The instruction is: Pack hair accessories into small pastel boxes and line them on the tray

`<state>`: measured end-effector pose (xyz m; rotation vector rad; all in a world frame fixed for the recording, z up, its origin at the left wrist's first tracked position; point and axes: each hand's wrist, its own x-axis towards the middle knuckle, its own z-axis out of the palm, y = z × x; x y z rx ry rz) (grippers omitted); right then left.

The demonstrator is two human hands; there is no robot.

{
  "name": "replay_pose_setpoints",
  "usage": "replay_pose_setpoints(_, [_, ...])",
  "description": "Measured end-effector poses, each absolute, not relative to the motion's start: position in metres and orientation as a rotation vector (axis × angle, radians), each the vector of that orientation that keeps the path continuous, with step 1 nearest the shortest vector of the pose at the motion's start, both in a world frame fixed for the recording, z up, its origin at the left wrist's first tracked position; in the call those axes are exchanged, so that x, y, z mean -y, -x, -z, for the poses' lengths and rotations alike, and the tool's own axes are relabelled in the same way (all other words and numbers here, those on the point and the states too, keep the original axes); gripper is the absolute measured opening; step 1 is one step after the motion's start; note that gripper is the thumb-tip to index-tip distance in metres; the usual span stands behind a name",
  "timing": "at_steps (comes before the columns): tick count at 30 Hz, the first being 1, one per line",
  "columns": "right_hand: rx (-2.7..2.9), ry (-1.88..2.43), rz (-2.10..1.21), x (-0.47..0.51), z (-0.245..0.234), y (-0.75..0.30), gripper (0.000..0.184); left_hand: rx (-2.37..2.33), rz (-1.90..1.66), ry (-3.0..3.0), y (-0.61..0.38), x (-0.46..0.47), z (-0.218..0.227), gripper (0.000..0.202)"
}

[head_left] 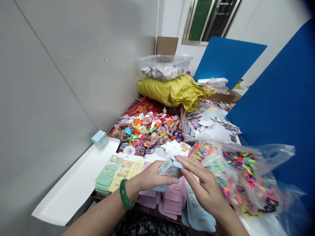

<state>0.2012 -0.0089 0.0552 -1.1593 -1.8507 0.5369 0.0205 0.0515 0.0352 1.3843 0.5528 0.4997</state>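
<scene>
Forearms rising from the bottom edge of the view, a green bangle [126, 194] on the left wrist, and straight to the action: left hand [154, 175] curled almost closed, firmly gripping a small pale-blue carton [169, 167] at the middle of the frame! Right hand [205, 186] open and angled in just beyond it, fingertips [177, 158] across the carton's upper edge, though no telling from here whether that's a true hold or only a touch. Right below the left hand, stacked pink cards [172, 200]; below the right hand, pale-blue packets [197, 213]. Off to the left of the grip, green cards [108, 173] and yellow cards [125, 173] fanned out beside a white board [73, 186], a second pale-blue carton [99, 139] sitting at its far end. Hard against the right hand, a bulging clear plastic bag [236, 177] packed with multicoloured elastic bands. Beyond the grip, a bright heap of bands and trinkets [147, 131], white paper cut-outs [211, 126] to its right, then a yellow sack [172, 91] under a clear plastic tub [163, 67], with a cardboard box [167, 46] behind, and a big blue board [270, 98] along the right side!
</scene>
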Motion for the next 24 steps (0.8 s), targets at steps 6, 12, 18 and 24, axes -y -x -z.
replay_pose_setpoints(6, [1.757,1.115,-0.61,-0.002,-0.049,-0.2,0.033,-0.573,-0.46,-1.484,-0.014,-0.059,-0.04,0.024])
replay_pose_setpoints(12, [1.64,1.144,-0.71,-0.006,-0.051,-0.199,0.025,-0.553,-0.433,-1.516,-0.01,-0.063,-0.039,0.03])
replay_pose_setpoints(18, [1.953,1.002,-0.33,-0.003,-0.05,-0.194,0.052,-0.593,-0.459,-1.296,-0.01,-0.058,-0.04,0.032])
replay_pose_setpoints(24, [1.946,1.043,-0.391,-0.001,-0.04,-0.188,0.053,-0.644,-0.514,-1.223,-0.009,-0.051,-0.038,0.029])
